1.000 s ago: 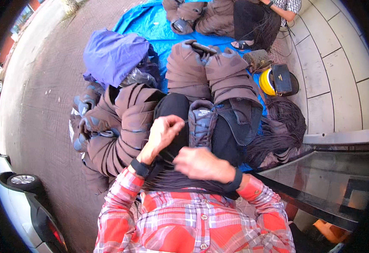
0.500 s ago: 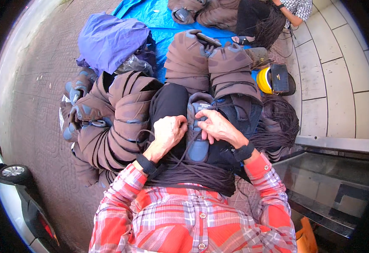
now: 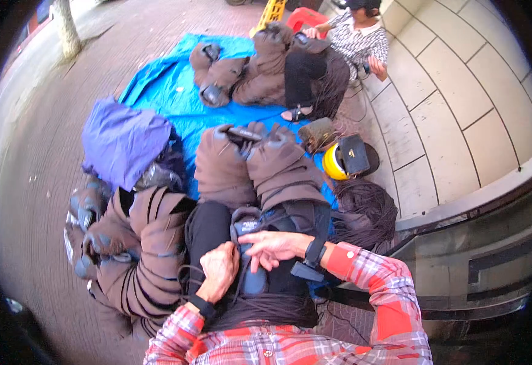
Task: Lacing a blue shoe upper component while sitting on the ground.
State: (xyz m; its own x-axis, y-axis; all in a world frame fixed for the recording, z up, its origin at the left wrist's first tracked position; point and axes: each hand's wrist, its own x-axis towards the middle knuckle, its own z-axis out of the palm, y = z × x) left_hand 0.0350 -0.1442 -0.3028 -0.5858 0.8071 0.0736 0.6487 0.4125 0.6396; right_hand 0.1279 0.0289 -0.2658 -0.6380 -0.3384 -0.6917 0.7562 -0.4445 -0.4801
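Has shoe (image 3: 253, 280) lengthwise on lap (image 3: 210, 234), toe-first toward its waist edge; curls left hand (image 3: 220, 267) beside it, cannot tell if pinching; spreads right hand (image 3: 278, 246) loosely above.

Left forearm (image 3: 184, 328): rises from the lower edge, angled up and to the right. Left hand (image 3: 219, 269): back upward, fingers curled inward — fingertips largely hidden. Right arm (image 3: 393, 286): bent at the elbow, forearm directed leftward across the front of the body. Right hand (image 3: 275, 248): index finger extended toward the left hand, remaining fingers loosely bent and spread — contact between hands cannot be determined.
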